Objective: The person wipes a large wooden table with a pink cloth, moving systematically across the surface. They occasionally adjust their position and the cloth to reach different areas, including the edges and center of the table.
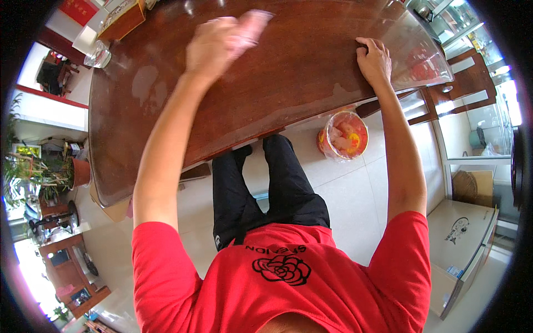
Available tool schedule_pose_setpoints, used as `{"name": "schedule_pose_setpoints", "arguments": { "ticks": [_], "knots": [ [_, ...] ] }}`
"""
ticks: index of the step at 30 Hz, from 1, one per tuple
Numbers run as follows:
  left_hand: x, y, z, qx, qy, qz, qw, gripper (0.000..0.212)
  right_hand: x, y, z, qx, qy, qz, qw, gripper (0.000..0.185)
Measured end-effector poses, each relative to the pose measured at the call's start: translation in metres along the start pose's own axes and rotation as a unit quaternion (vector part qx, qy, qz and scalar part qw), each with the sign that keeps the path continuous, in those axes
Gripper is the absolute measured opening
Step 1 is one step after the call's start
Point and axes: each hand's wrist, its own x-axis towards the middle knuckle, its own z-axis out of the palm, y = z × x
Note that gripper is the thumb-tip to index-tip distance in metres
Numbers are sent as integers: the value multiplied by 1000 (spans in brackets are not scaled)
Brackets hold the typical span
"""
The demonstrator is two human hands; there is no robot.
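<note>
My left hand (214,48) is blurred by motion above the dark red-brown wooden table (287,66). It appears closed around a pinkish thing (254,27), too blurred to name exactly. Further right, my right hand (374,60) rests on the tabletop near its front edge, fingers loosely bent, thumb apart, nothing visible in it. A clear glossy cover lies over the table. On the floor below the front edge stands a round red bin (319,141) with a clear plastic liner and crumpled pale waste inside.
At the table's far left are a tissue box (123,21) and a clear glass (98,56). A wooden chair (466,83) stands beyond the right end. A large cardboard box (458,233) sits on the floor at right, and a potted plant (81,171) is left of the table.
</note>
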Motion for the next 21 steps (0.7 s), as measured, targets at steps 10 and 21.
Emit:
{"name": "schedule_pose_setpoints", "arguments": {
  "ticks": [10, 21],
  "knots": [
    [-16, 38, -3, -246, 20, -17, 969, 49, -8, -26, -17, 176, 54, -124, 975, 39],
    [-19, -10, -7, -570, -3, -282, 772, 48, -59, -176, -16, 170, -18, -317, 933, 54]
  ]
}}
